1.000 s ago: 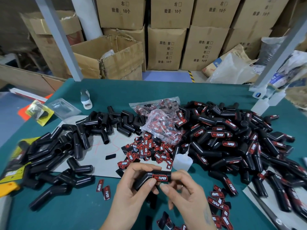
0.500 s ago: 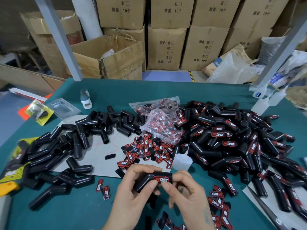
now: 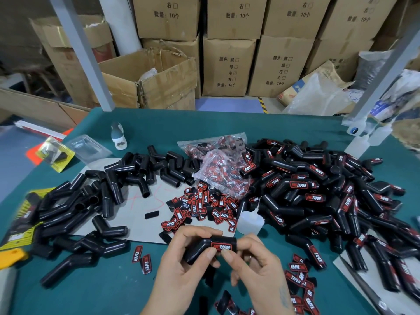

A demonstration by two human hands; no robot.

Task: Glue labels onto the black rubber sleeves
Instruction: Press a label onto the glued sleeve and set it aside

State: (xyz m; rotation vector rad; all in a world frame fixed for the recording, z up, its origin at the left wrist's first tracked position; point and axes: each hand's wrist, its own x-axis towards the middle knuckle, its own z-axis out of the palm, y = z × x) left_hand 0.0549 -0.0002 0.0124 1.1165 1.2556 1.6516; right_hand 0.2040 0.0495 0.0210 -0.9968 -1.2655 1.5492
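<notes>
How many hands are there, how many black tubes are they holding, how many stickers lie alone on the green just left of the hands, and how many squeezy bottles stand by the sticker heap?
Hands: 2, left hand and right hand
Held sleeve: 1
Lone labels on the green: 2
Squeeze bottle: 1
Total: 6

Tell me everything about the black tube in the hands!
The black tube is a bent rubber sleeve, matte, with a ribbed patch near the elbow. A red and black label reading TAPER sits on its upper arm. The left hand grips its lower end; the right hand pinches the label end, above the green table.
</notes>
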